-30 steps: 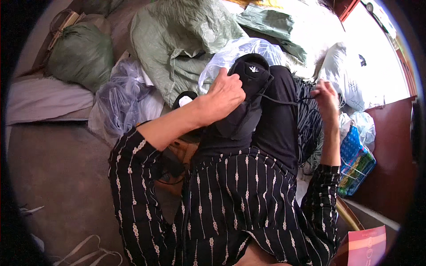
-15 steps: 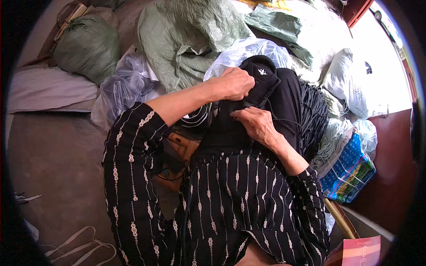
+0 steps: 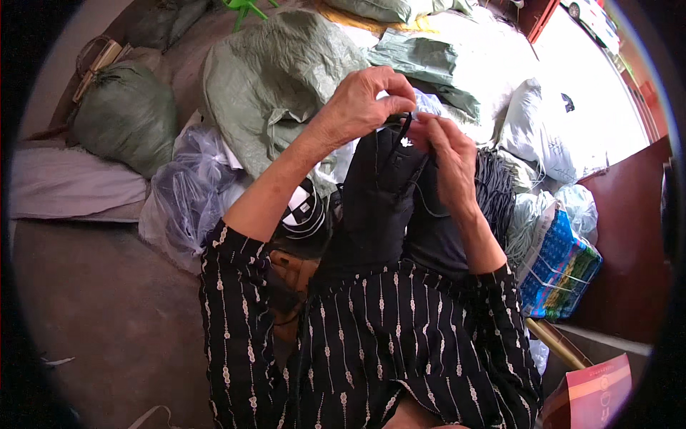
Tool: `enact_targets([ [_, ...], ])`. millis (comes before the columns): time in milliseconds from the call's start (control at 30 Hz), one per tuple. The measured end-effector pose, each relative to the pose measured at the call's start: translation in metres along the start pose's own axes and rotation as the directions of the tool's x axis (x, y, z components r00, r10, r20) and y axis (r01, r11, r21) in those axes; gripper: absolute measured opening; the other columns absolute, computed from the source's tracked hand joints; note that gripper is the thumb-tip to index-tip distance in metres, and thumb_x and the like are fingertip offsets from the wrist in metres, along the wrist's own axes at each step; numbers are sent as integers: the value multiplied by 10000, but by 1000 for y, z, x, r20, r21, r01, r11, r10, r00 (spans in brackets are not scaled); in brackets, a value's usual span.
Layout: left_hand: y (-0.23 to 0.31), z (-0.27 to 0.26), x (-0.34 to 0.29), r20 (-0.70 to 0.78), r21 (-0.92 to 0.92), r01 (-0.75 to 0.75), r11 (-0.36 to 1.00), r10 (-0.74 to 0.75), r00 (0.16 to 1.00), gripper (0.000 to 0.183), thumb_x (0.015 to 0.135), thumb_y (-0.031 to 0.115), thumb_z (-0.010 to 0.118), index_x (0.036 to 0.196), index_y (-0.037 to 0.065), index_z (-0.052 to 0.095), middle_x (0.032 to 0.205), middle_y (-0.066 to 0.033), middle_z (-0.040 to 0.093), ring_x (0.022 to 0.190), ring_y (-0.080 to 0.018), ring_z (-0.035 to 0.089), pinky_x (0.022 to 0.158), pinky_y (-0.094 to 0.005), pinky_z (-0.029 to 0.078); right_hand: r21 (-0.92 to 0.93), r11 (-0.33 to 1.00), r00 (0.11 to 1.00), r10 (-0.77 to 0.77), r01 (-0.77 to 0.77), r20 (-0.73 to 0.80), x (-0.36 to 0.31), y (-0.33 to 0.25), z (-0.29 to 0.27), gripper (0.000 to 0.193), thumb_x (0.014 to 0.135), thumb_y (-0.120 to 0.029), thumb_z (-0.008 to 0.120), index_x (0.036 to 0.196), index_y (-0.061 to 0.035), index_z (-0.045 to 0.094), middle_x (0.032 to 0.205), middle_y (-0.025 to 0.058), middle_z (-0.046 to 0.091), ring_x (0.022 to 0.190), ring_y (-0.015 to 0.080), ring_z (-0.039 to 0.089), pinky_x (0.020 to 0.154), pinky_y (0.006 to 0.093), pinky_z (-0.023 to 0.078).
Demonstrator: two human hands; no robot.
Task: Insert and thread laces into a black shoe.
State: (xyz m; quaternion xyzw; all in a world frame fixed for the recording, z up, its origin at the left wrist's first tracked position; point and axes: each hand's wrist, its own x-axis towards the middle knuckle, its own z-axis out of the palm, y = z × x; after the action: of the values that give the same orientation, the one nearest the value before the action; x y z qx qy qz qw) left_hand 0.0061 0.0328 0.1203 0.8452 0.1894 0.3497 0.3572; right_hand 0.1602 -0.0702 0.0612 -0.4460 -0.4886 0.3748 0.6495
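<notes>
A black shoe [image 3: 391, 161] with a small white emblem rests on my lap, against dark trousers. Above its upper end, my left hand [image 3: 363, 101] pinches a black shoelace [image 3: 404, 130] between thumb and finger. Close by on the right, my right hand [image 3: 453, 149] has its thumb and fingers pressed together at the shoe's top edge; it seems to grip the lace too, though the fingers hide the exact spot. A thin stretch of lace hangs in a loop below the right hand. The shoe's opening is partly hidden behind both hands.
A bundle of black cords [image 3: 494, 182] lies right of my legs, beside pale cords [image 3: 527, 227] and a blue patterned bag [image 3: 561, 268]. Green woven sacks [image 3: 279, 64] and clear plastic bags [image 3: 189, 186] lie ahead and left. A brown wooden piece [image 3: 291, 275] stands beside my lap.
Both hands have risen from the shoe's middle to its upper end. A lace loop now shows between them. The view has shifted slightly, showing a green plastic object at the top.
</notes>
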Motion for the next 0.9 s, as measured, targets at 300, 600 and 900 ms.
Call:
enact_targets([
  [300, -40, 36, -39, 125, -239, 212, 948, -187, 974, 223, 939, 232, 435, 1041, 52, 521, 745, -80, 599, 712, -214, 612, 651, -322, 477, 368, 859, 924, 266, -356, 273, 16, -14, 1, 238, 959, -240, 490, 984, -14, 560, 687, -14, 518, 612, 81, 462, 589, 209, 377],
  [600, -70, 66, -93, 95, 99, 119, 988, -128, 987, 156, 876, 91, 436, 989, 40, 532, 771, -94, 614, 791, -290, 538, 746, -381, 440, -278, 954, 964, -170, 109, -205, 93, -187, -349, 319, 897, -67, 478, 1203, 22, 465, 601, -56, 337, 492, 42, 313, 476, 192, 310],
  [900, -58, 66, -104, -59, -11, 158, 987, -158, 986, 187, 838, -6, 502, 1021, 25, 529, 871, -112, 619, 884, -286, 567, 797, -361, 455, -482, 876, 990, -80, 13, -119, 23, -15, -323, 372, 860, -279, 596, 1101, 5, 606, 696, -75, 477, 557, 11, 379, 483, 169, 294],
])
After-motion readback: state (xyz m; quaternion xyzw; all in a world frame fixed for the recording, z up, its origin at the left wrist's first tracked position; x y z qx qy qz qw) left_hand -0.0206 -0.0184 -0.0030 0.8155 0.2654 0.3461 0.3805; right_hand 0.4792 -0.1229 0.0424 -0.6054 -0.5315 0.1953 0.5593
